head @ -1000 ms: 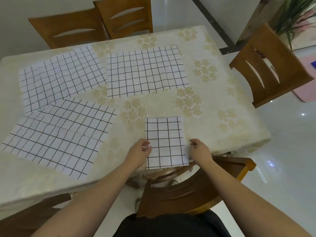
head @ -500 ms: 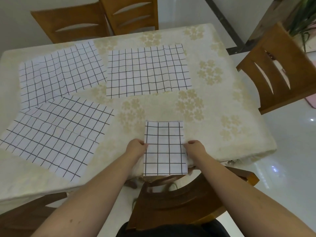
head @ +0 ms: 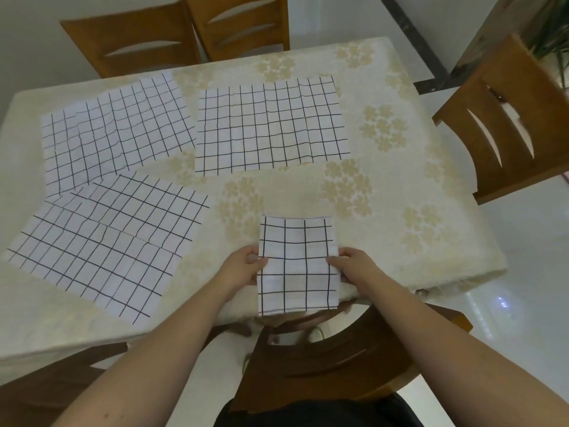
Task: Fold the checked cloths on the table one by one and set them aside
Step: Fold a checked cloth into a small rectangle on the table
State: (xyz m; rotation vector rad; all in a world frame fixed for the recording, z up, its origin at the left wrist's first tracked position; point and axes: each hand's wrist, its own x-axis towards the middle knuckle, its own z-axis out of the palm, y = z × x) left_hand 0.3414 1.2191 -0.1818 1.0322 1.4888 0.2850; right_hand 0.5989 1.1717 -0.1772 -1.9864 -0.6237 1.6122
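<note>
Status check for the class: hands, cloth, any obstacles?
Left hand and right hand pinch the folded cloth by its sides. It overhangs the table edge. Three flat cloths wait; nothing blocking.

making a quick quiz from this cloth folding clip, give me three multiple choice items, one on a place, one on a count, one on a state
1. Where does the folded cloth lie?
A. at the table's near edge, in front of the person
B. at the far left corner
C. on a chair seat

2. How many checked cloths lie spread flat, unfolded?
A. one
B. three
C. five

3. What are the hands doing?
A. both rest on the bare tablecloth
B. each grips one side edge of the folded cloth
C. only one hand touches it

Key:
1 A: it lies on the table by the near edge, its lower end overhanging.
2 B: far-left cloth, far-middle cloth, near-left cloth.
3 B: the left hand pinches the left edge, the right hand the right edge.
</note>
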